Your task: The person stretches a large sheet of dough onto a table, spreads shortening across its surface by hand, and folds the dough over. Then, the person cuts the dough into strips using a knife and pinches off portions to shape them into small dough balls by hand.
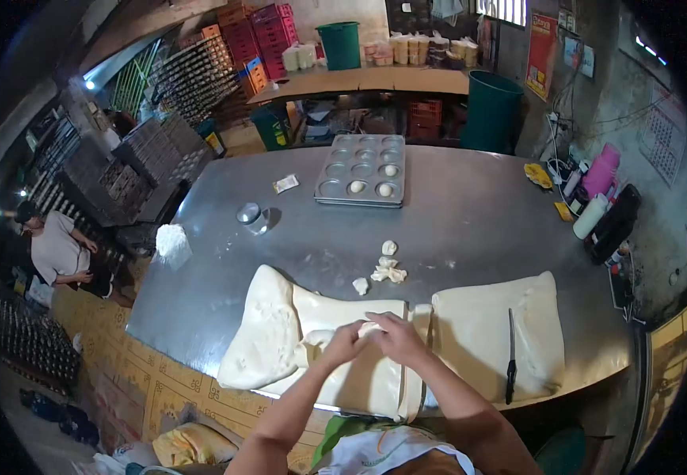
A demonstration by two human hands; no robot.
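Note:
My left hand (345,342) and my right hand (395,336) meet over a sheet of dough (367,380), their fingers closed on a small piece of dough (369,327) between them. To the left lies a thick dough mass (260,336); a strip of dough (412,380) runs beside my right hand. Further right, a knife (511,356) rests on another dough slab (470,332). Beyond my hands are small dough pieces (389,271). Dough balls (386,190) sit in some cups of a muffin tray (343,170).
On the metal table (201,277) are a flour pile (173,244), a glass jar (252,218) and a small packet (285,184). Bottles (590,216) and cables stand at the right edge. A person (62,245) stands at the left, near racks.

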